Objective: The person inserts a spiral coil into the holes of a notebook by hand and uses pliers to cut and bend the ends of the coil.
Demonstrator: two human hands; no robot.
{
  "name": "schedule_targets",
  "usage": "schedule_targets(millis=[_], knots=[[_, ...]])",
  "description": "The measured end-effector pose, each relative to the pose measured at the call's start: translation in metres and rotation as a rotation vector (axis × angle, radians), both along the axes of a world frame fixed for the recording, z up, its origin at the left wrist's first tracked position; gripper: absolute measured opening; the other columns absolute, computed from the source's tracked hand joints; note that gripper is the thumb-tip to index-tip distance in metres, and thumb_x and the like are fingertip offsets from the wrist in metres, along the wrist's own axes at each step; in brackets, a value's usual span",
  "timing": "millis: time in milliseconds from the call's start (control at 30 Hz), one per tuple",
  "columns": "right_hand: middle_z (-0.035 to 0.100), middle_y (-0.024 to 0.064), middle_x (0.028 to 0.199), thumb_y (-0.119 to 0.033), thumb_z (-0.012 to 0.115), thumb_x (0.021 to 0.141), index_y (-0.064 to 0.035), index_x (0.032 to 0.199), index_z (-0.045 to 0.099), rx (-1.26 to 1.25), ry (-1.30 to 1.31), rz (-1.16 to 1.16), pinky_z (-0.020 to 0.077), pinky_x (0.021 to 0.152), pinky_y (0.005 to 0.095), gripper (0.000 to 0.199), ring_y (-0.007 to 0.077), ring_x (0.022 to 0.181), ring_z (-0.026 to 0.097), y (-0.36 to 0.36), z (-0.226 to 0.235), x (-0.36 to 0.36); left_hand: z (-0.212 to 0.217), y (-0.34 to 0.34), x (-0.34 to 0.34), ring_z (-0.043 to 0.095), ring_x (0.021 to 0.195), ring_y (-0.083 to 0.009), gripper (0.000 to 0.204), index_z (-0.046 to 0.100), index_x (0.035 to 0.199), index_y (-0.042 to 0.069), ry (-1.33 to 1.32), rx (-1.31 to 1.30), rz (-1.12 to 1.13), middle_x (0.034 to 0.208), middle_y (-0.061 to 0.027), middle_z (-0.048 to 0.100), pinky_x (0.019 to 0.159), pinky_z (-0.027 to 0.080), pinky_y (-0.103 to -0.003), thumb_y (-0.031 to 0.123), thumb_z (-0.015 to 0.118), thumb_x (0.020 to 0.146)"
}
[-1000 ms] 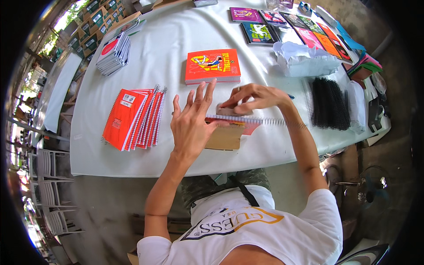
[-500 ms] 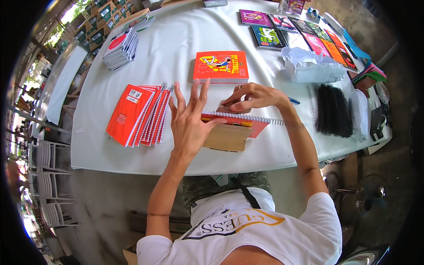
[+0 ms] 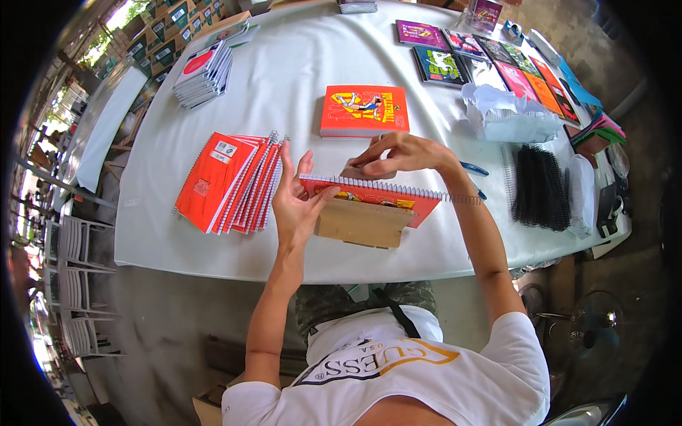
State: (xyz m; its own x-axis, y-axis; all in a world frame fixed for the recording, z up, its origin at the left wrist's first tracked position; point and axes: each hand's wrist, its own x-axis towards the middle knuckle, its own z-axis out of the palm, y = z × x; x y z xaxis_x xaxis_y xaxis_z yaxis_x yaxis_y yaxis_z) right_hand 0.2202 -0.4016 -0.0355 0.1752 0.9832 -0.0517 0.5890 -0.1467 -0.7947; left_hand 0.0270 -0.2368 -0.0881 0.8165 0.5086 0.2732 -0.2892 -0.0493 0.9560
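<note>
A red notebook stands on its edge in front of me, with a metal spiral coil along its top edge. The coil runs past the notebook's right end. My left hand is closed on the notebook's left end, its thumb on the near side. My right hand is closed on a small flat brown piece, held just behind the coil; whether it touches the coil I cannot tell. A brown cardboard piece leans at the notebook's near side.
Red spiral notebooks lie fanned at left. A stack of red books sits beyond my hands, another stack at far left. Black coils, crumpled white wrapping and blue-handled pliers lie right. Colourful notebooks fill the far right.
My left hand's raised, spread fingers have closed on the notebook's left end. The notebook has tilted down to the right. My right hand has shifted slightly left with the brown piece.
</note>
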Motion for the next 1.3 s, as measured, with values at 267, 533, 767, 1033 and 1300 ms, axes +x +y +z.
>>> schedule_targets(millis=[267, 533, 767, 1033, 1300], knots=[[0.068, 0.0173, 0.111, -0.046, 0.066, 0.086, 0.0038, 0.116, 0.069, 0.074, 0.193, -0.063, 0.0435, 0.097, 0.0363, 0.058, 0.0261, 0.105, 0.061, 0.002, 0.000, -0.001, -0.003, 0.007, -0.004, 0.054, 0.124, -0.0225, 0.109, 0.013, 0.157, 0.013, 0.012, -0.065, -0.025, 0.141, -0.0283, 0.048, 0.104, 0.045, -0.033, 0.006, 0.084, 0.075], [0.070, 0.0129, 0.109, -0.048, 0.070, 0.084, -0.0044, 0.114, 0.073, 0.319, 0.449, -0.112, 0.0482, 0.087, 0.0357, 0.053, 0.0212, 0.100, 0.062, 0.003, -0.007, -0.001, -0.002, 0.006, -0.005, 0.047, 0.134, -0.0330, 0.103, 0.016, 0.156, 0.010, -0.039, -0.207, -0.064, 0.145, -0.0267, 0.044, 0.104, 0.046, -0.037, 0.004, 0.082, 0.077], [0.073, 0.0162, 0.085, -0.056, 0.067, 0.083, -0.0059, 0.105, 0.076, -0.065, -0.159, -0.165, 0.0535, 0.072, 0.0364, 0.056, 0.0254, 0.077, 0.069, 0.034, -0.029, 0.000, 0.000, 0.017, -0.008, 0.042, 0.137, -0.0336, 0.098, 0.021, 0.155, 0.005, 0.067, -0.064, -0.137, 0.149, -0.0250, 0.040, 0.105, 0.044, -0.039, 0.023, 0.081, 0.080], [0.056, 0.0177, 0.120, -0.045, 0.075, 0.079, -0.0165, 0.119, 0.068, 0.224, -0.878, -0.463, 0.0413, 0.095, 0.0497, 0.049, 0.0349, 0.114, 0.053, -0.023, -0.103, 0.009, 0.042, 0.030, 0.008, 0.060, 0.110, -0.0121, 0.069, 0.053, 0.138, 0.000, 0.072, 0.177, -0.266, 0.130, -0.0098, 0.063, 0.101, 0.043, -0.027, 0.053, 0.058, 0.094], [0.056, 0.0210, 0.118, -0.038, 0.064, 0.092, -0.0097, 0.126, 0.056, -0.168, -1.036, -0.983, 0.0411, 0.088, 0.0532, 0.045, 0.0360, 0.114, 0.052, -0.181, -0.139, 0.006, 0.092, 0.003, -0.051, 0.044, 0.138, -0.0229, 0.048, 0.061, 0.133, 0.011, 0.039, 0.548, -0.354, 0.145, -0.0105, 0.052, 0.113, 0.033, -0.042, 0.014, 0.067, 0.086]])
